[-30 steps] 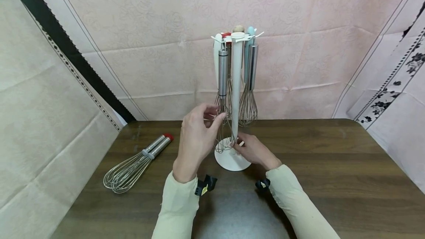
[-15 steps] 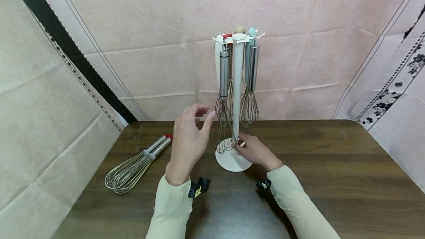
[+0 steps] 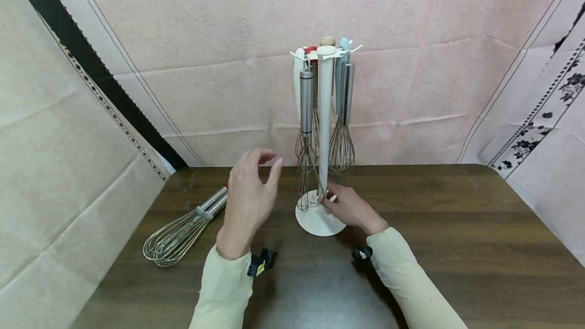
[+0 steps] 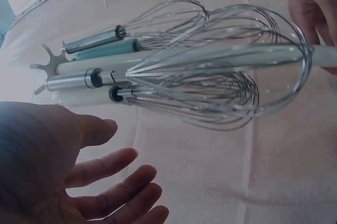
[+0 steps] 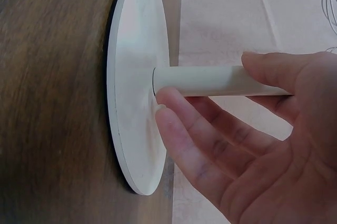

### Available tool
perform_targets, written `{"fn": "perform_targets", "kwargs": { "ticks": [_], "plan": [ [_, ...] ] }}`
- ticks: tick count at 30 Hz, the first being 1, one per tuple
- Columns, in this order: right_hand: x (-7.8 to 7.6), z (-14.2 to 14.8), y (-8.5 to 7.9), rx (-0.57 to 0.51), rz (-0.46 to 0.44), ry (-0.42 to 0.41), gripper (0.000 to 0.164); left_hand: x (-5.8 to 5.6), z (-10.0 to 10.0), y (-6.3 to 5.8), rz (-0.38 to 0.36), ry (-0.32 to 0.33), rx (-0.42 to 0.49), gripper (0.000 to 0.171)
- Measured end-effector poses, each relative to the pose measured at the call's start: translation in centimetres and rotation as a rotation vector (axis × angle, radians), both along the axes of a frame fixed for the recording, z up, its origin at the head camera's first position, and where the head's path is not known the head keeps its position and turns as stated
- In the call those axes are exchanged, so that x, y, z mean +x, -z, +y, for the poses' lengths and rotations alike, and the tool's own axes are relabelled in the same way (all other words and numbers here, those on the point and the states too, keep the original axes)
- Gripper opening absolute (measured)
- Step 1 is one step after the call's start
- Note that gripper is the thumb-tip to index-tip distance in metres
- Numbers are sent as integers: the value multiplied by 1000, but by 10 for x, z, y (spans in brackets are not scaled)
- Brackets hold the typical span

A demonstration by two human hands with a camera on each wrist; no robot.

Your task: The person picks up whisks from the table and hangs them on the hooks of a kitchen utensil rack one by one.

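Note:
A white utensil stand (image 3: 325,116) with a round base (image 5: 138,39) stands upright on the table. My right hand (image 3: 351,208) holds its pole just above the base, thumb on one side and fingers on the other. Several whisks hang from the hooks on top. The nearest, a steel-handled whisk (image 3: 306,103), hangs front left of the pole, its wires down over the base. Left of it my left hand (image 3: 250,192) is in the air with fingers parted and nothing in them. In the left wrist view, its fingertips (image 4: 142,174) are apart from the hanging whisks.
Two steel whisks (image 3: 185,230) lie side by side on the brown wooden table (image 3: 457,248), left of my left hand. A pale patterned cloth (image 3: 205,29) covers the wall behind the stand. At the stand's right hang another steel-handled whisk (image 3: 348,93) and a light blue handle (image 3: 339,80).
My left hand has drawn away leftward from the wires of the front whisk, which hangs by itself. It now overlaps the handle ends of the lying whisks. My right hand stays on the pole.

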State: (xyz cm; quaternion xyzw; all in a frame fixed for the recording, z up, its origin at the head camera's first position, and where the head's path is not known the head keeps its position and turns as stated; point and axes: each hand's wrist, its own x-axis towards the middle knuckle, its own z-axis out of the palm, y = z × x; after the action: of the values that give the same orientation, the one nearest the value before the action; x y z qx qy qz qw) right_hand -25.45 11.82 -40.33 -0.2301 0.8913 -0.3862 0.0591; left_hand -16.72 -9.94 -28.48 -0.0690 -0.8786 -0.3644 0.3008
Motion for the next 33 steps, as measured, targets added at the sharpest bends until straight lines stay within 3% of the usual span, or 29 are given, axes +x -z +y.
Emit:
{"fn": "perform_targets", "kwargs": {
  "ticks": [18, 33],
  "plan": [
    [0, 0, 0, -1, 9, -8, 17, 6, -41, 17, -62, -93, -130, 25],
    [1, 1, -2, 18, 9, 0, 19, -3, -79, 41, -238, -165, -202, 35]
  ]
}}
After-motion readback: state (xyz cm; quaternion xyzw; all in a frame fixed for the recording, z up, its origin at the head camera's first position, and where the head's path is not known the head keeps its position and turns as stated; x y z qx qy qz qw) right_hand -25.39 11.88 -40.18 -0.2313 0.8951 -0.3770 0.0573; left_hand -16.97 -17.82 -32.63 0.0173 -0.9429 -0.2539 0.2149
